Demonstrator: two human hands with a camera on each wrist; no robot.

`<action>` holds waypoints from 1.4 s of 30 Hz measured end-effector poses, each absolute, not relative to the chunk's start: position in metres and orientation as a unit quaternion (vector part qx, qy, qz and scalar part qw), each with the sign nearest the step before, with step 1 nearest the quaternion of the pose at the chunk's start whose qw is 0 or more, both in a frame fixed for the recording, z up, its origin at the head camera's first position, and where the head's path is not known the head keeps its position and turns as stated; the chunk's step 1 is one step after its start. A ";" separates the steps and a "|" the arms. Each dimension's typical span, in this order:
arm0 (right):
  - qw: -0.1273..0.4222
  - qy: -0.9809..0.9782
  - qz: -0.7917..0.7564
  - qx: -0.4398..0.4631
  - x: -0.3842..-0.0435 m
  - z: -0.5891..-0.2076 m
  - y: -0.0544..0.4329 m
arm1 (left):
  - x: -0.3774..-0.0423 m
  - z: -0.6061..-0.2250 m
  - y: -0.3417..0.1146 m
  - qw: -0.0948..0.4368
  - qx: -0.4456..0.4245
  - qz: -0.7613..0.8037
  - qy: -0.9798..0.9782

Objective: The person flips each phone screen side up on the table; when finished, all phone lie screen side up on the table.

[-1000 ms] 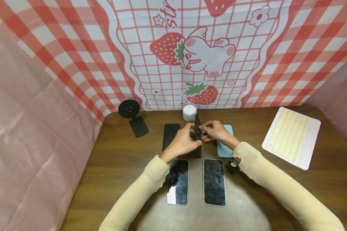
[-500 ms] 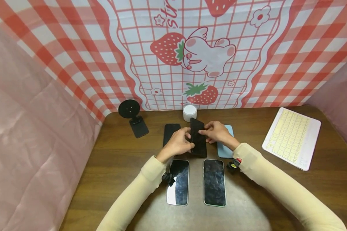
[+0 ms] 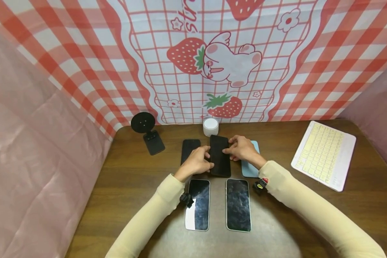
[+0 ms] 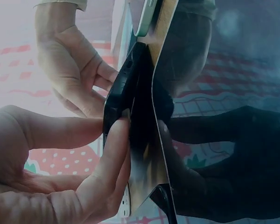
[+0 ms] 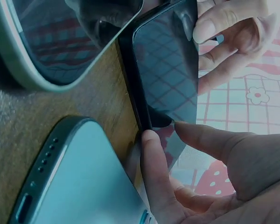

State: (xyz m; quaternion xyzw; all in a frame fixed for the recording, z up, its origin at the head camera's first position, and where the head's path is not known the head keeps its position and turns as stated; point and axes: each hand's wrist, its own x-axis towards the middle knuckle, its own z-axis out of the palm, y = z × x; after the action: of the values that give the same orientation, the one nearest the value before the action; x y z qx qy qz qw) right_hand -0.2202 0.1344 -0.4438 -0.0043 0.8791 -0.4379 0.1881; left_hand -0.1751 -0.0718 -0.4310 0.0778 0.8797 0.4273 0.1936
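A black smartphone (image 3: 220,163) lies screen up, low over the middle of the table, between both hands. My left hand (image 3: 195,163) holds its left edge; in the left wrist view the thumb and fingers pinch the phone's side (image 4: 120,88), which is tilted off the wood. On the opposite edge, my right hand (image 3: 245,148) grips the same phone (image 5: 165,70), thumb on the screen and a finger at the side. Another dark phone (image 3: 190,146) lies partly under the left hand. A light blue phone (image 3: 249,170) sits face down below the right wrist.
Two phones with pale frames, one on the left (image 3: 202,200) and one on the right (image 3: 238,204), lie screen up in front. Behind stand a white round case (image 3: 211,127) and a black folding stand (image 3: 151,138). A white keyboard (image 3: 324,156) lies at the right.
The black phone, upright on its edge a second ago, has tipped down to nearly flat with its screen up. Both hands have stayed at its edges.
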 end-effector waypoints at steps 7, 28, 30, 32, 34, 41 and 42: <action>0.178 0.882 -0.436 -0.014 -0.222 -0.444 0.134 | -0.176 -0.433 -0.071 0.190 0.084 0.385 0.899; 0.173 0.875 -0.453 -0.023 -0.220 -0.445 0.138 | -0.178 -0.441 -0.068 0.186 0.084 0.335 0.920; 0.175 0.871 -0.458 -0.023 -0.219 -0.445 0.140 | -0.178 -0.440 -0.067 0.189 0.079 0.339 0.918; 0.178 0.867 -0.465 -0.023 -0.219 -0.446 0.142 | -0.179 -0.439 -0.066 0.192 0.075 0.341 0.917; 0.181 0.863 -0.472 -0.026 -0.219 -0.447 0.143 | -0.179 -0.439 -0.065 0.193 0.074 0.336 0.919; 0.199 0.848 -0.490 -0.039 -0.220 -0.449 0.151 | -0.181 -0.437 -0.062 0.201 0.076 0.322 0.922; 0.202 0.846 -0.492 -0.040 -0.220 -0.449 0.152 | -0.181 -0.436 -0.061 0.202 0.076 0.320 0.923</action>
State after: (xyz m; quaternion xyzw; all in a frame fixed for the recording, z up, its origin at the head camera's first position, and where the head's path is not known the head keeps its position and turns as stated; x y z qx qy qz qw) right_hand -0.2196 0.1523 -0.4485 -0.0404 0.8460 -0.4919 0.2017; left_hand -0.1806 -0.0611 -0.4361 0.0759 0.9226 0.3200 0.2017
